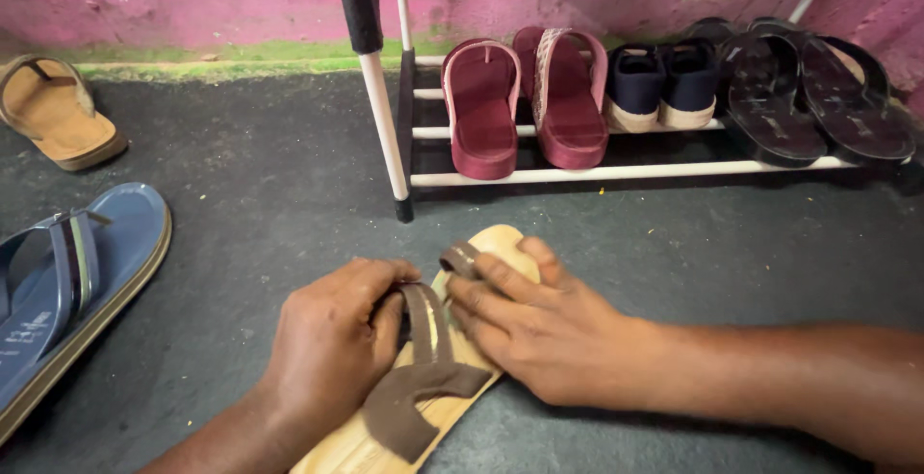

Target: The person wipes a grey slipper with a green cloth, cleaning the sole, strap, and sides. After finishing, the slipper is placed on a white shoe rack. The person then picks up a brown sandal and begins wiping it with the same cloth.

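hands (443, 339) on tan sandal (433, 378) – shoe rack (577, 174) behind

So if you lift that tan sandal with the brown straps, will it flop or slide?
The tan sandal probably stays fairly stiff: its sole looks flat and thick. Its brown straps look like soft fabric, so likely floppy. It seems light, and the rough dark floor should stop sliding.

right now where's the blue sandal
In the head view the blue sandal lies on the dark floor at the far left, to the left of the left hand and in front of a tan sandal.
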